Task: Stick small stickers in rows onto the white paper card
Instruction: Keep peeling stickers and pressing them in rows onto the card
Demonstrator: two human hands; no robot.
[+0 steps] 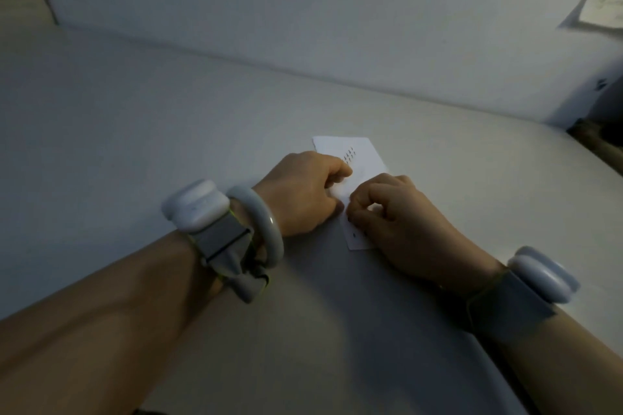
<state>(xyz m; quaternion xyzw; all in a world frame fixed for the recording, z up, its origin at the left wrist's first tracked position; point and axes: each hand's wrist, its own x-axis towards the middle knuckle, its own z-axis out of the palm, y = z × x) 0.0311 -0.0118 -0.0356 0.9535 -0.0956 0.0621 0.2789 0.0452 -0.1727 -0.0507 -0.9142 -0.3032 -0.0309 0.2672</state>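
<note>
A pale table [168, 118] filled the view, dim light all round. On it, right in the middle, lay the white paper card [367, 153], small dark stickers [349, 153] already in short rows near its far end. The left hand [300, 192] rested on the card's near left edge, fingers curled, grip unclear. The right hand [394, 212] sat curled over the near end; what it pinched I couldn't tell.

Dim, greyish light; soft focus; wide-angle bending at edges.
</note>
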